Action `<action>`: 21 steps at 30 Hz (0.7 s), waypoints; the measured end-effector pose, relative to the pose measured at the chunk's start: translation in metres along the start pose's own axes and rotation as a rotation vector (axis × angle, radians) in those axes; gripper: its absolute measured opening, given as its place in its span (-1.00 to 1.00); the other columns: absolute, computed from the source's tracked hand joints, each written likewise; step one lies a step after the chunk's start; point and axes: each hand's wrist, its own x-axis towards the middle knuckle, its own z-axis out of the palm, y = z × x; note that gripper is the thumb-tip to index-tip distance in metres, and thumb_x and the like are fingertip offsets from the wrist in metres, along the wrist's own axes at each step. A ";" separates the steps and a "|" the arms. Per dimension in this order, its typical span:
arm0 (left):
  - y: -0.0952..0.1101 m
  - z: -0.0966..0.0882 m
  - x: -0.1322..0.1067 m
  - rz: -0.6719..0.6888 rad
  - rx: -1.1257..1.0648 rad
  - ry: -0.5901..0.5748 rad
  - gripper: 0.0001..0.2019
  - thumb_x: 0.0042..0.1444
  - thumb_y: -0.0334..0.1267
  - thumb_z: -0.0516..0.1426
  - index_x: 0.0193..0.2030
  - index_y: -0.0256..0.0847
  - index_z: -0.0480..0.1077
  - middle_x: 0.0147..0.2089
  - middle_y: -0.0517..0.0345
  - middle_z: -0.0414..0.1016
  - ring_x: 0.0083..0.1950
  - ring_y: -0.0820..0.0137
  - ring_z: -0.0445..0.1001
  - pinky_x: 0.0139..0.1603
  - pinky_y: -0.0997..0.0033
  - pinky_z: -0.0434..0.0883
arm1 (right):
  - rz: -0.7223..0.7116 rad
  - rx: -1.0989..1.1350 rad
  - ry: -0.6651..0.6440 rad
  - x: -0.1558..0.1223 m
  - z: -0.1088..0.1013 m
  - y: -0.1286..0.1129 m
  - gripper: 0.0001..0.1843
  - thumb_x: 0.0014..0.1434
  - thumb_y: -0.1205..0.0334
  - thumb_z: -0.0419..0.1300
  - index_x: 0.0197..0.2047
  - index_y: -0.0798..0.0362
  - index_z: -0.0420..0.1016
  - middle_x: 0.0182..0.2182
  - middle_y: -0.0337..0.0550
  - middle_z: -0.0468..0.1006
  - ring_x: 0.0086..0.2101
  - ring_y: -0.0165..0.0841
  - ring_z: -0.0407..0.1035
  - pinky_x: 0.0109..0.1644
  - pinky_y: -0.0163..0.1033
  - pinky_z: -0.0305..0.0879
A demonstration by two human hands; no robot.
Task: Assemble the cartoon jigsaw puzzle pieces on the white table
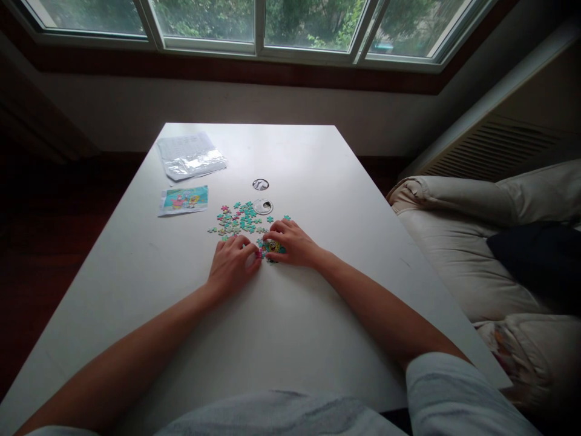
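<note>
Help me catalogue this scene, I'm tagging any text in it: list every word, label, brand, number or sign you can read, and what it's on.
None can be read.
Picture card: any print is too small to make out.
Clear plastic packet: faint grey marks, too blurred to read.
Puzzle pieces: coloured, no legible lettering.
Nearer round disc: no readable marks.

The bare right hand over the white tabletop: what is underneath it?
Small yellow, teal and pink jigsaw pieces show at the left side of the bare right hand, partly overlapped by it. Anything fully covered by the hand cannot be seen.
</note>
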 end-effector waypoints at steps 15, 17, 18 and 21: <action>-0.007 0.004 -0.004 0.016 -0.074 0.021 -0.89 0.25 -0.21 0.16 -0.14 -0.01 0.51 -0.05 0.13 0.52 0.01 0.23 0.42 0.06 0.15 0.24 | -0.003 -0.004 -0.003 -0.001 0.000 0.002 -0.57 0.21 -0.08 0.28 0.06 -0.05 0.51 -0.06 0.01 0.46 -0.05 -0.13 0.27 0.09 0.00 0.18; -0.006 0.004 -0.004 0.018 -0.065 0.022 -0.89 0.25 -0.19 0.17 -0.13 -0.02 0.51 -0.05 0.13 0.52 0.01 0.22 0.41 0.06 0.15 0.25 | -0.001 -0.005 -0.002 -0.001 0.000 0.002 -0.57 0.21 -0.08 0.28 0.07 -0.05 0.51 -0.06 0.00 0.46 -0.05 -0.13 0.27 0.09 0.00 0.18; -0.006 0.004 -0.004 0.020 -0.058 0.020 -0.89 0.24 -0.19 0.17 -0.13 -0.02 0.51 -0.04 0.12 0.52 0.01 0.22 0.41 0.05 0.14 0.25 | -0.001 -0.006 -0.004 -0.001 0.000 0.002 -0.57 0.21 -0.09 0.28 0.07 -0.05 0.51 -0.06 0.00 0.46 -0.04 -0.13 0.27 0.09 0.00 0.18; -0.004 0.004 -0.003 0.024 -0.038 0.013 -0.90 0.23 -0.19 0.18 -0.14 -0.04 0.50 -0.04 0.11 0.51 0.01 0.20 0.41 0.04 0.14 0.26 | -0.005 -0.009 -0.007 -0.001 -0.001 0.002 -0.57 0.22 -0.09 0.27 0.06 -0.04 0.51 -0.06 0.01 0.46 -0.04 -0.13 0.27 0.10 0.00 0.18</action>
